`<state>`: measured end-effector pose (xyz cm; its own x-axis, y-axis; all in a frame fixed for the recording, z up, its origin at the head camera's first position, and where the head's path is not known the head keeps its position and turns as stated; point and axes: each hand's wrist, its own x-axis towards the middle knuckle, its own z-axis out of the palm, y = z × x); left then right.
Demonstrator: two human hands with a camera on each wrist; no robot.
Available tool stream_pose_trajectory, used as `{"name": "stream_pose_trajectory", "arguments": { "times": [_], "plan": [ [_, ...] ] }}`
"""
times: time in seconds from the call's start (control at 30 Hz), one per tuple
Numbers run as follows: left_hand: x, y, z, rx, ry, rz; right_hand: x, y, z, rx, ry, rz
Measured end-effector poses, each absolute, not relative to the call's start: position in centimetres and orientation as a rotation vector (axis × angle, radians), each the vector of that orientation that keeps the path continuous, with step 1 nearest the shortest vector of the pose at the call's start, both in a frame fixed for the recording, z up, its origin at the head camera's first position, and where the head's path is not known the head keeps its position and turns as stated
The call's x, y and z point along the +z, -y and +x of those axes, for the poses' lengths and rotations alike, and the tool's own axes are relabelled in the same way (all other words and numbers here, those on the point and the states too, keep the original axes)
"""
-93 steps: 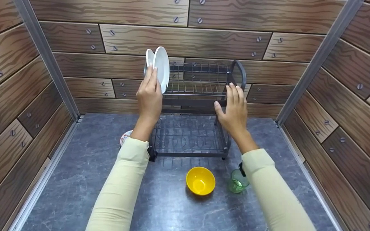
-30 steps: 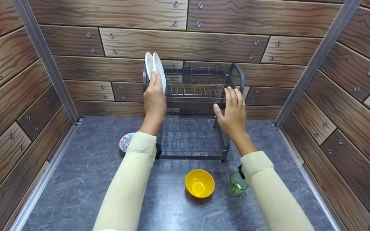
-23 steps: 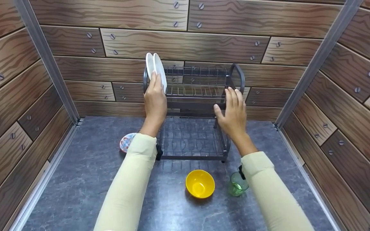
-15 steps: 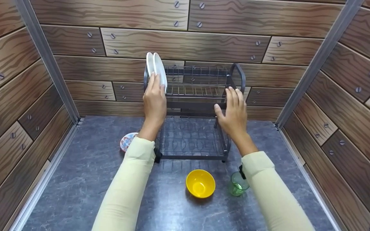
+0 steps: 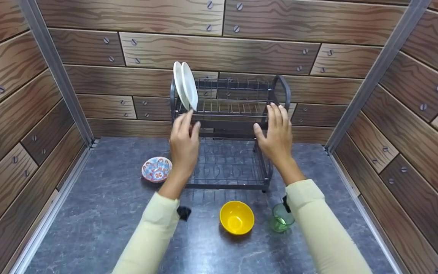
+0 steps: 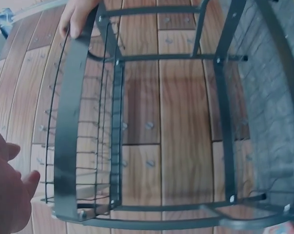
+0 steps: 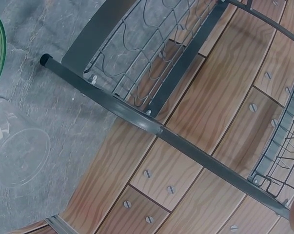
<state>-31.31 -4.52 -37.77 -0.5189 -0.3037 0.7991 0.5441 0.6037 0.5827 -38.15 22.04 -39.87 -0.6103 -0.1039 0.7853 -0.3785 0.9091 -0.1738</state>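
Just beyond the fingers of the left hand (image 5: 184,146), two white plates (image 5: 190,86) stand on edge at the upper left of the dish rack (image 5: 226,125), their long axis rising away from the fingertips. These nearer fingers are loosely extended, holding nothing; the right hand (image 5: 277,135), fingers also extended, touches the rack well apart from the plates.

1. Head: above and behind the left hand (image 5: 184,146) and right hand (image 5: 276,133), facing forward and down, farthest off.
2. Left wrist: close, turned sideways, facing the rack (image 6: 66,131) ahead of that hand.
3. Right wrist: close, slanted, facing the rack's end beside that hand.
4. All share the rack.
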Motion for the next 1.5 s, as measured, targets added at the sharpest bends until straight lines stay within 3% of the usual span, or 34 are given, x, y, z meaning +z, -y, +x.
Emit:
{"name": "stream_pose_trajectory", "arguments": {
  "times": [0.4,0.83,1.17,1.5],
  "plan": [
    [-46.6,2.2,-27.0,-1.153,1.964,-0.260,-39.9,-22.4,-38.0,0.430,2.237,0.329],
    [-54.3,-5.3,-23.4,-1.280,2.160,-0.461,-39.8,-22.2,-37.9,0.429,2.230,0.326],
    [-57.3,-10.9,-22.3,-1.311,2.361,-0.581,-39.4,-22.5,-37.8,0.430,2.263,0.345],
    [-58.3,-13.1,-23.3,-1.246,2.483,-0.629,-39.0,-23.6,-36.8,0.427,2.305,0.473]
  ]
}}
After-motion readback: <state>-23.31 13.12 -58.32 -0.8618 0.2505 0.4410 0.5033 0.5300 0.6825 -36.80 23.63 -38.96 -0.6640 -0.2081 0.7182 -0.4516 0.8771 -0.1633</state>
